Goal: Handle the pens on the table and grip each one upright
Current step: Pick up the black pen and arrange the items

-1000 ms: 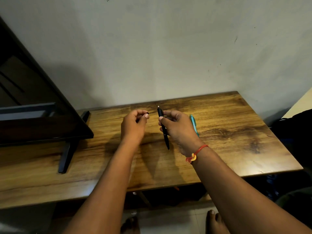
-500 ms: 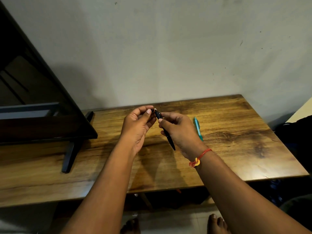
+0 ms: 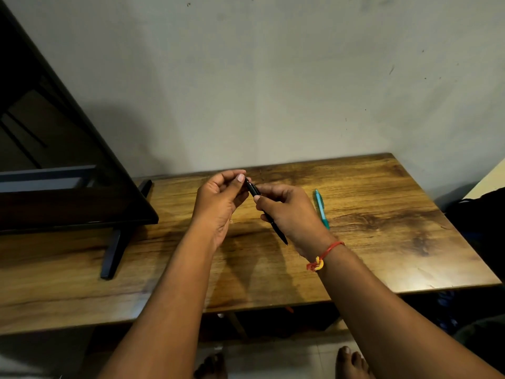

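A black pen [image 3: 278, 229] is held above the wooden table [image 3: 382, 242], tilted with its tip down toward me and its top end up and away. My right hand [image 3: 289, 212] grips its barrel with curled fingers. My left hand [image 3: 221, 198] pinches the pen's top end between thumb and fingertips. The middle of the pen is hidden inside my right hand. A teal pen [image 3: 322, 209] lies flat on the table just right of my right hand.
A dark flat screen [image 3: 54, 165] on a black stand foot [image 3: 114, 250] takes up the table's left part. A grey wall rises right behind the table. Dark bags [image 3: 481, 214] lie off the table's right edge.
My left hand has come in from the left and taken the top end of the black pen. The pen has tilted further, its top leaning left toward that hand.
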